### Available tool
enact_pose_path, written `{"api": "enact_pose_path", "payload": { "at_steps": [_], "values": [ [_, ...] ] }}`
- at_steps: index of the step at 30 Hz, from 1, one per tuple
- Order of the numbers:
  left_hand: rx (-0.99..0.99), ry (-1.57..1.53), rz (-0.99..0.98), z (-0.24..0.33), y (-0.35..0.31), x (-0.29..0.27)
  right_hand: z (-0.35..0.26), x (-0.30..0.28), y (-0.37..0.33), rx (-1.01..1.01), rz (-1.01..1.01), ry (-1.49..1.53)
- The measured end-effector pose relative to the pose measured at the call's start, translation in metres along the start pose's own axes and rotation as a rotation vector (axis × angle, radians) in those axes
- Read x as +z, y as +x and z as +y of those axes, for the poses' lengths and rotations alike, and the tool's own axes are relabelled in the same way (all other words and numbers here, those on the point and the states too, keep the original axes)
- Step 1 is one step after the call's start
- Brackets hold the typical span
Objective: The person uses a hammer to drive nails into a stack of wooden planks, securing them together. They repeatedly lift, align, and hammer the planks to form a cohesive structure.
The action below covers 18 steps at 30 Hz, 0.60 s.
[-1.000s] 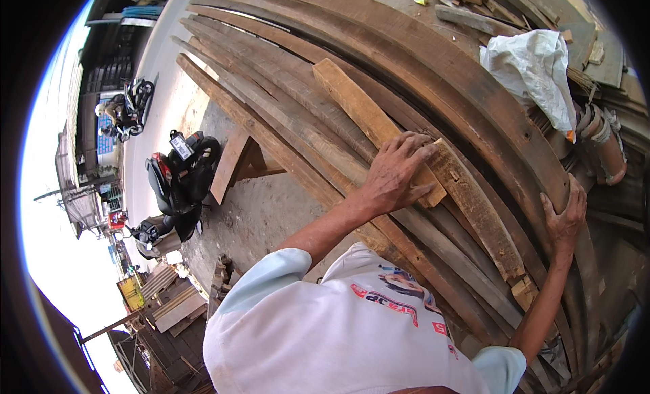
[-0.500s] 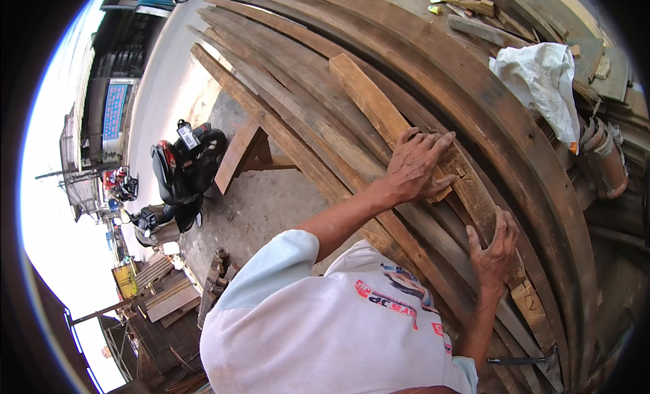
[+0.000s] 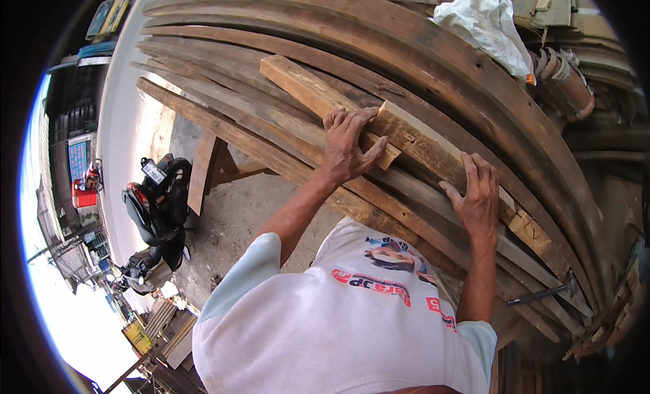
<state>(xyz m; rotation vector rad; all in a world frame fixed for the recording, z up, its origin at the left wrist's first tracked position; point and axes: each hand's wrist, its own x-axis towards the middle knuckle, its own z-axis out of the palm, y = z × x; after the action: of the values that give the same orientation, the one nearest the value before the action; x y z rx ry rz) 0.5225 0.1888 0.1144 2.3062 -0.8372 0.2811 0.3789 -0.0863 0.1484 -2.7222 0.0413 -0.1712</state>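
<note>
My left hand (image 3: 351, 144) is closed over the lower right end of a short squared timber (image 3: 305, 84), fingers over its far edge and thumb near the cut end. My right hand (image 3: 476, 196) grips a second short timber (image 3: 423, 142), its fingers on the far side and its thumb on the near side. The two timbers lie slantwise, their ends side by side and partly overlapping, on top of long brown boards (image 3: 237, 106). Beyond my right hand lies another pale wood piece (image 3: 530, 230), farther down the same line.
A hammer (image 3: 542, 294) with a dark handle rests across the boards at the right. A white sack (image 3: 484, 25) and a clay-coloured cylinder (image 3: 569, 86) stand at the far right. Below the boards is a wooden trestle (image 3: 206, 167). A black motorbike (image 3: 159, 197) is parked at the left.
The whole view has turned, so the boards sit lower and farther left. My left hand has come off the second timber's end, which now shows bare beside it. My right hand keeps its hold.
</note>
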Motion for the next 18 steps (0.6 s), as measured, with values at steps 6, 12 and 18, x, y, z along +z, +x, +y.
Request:
{"api": "enact_pose_path", "payload": {
  "at_steps": [6,12,18],
  "values": [
    [0.010,-0.010,-0.003,-0.002,-0.015,-0.007,-0.003,0.010,-0.019,-0.039,0.056,-0.016],
    [-0.022,-0.016,-0.018,0.004,-0.023,-0.014,0.000,-0.008,-0.030,-0.036,0.021,0.069],
    [0.006,0.051,-0.030,0.010,-0.024,-0.010,0.017,0.032,-0.032,-0.038,0.159,0.003]
  ]
}}
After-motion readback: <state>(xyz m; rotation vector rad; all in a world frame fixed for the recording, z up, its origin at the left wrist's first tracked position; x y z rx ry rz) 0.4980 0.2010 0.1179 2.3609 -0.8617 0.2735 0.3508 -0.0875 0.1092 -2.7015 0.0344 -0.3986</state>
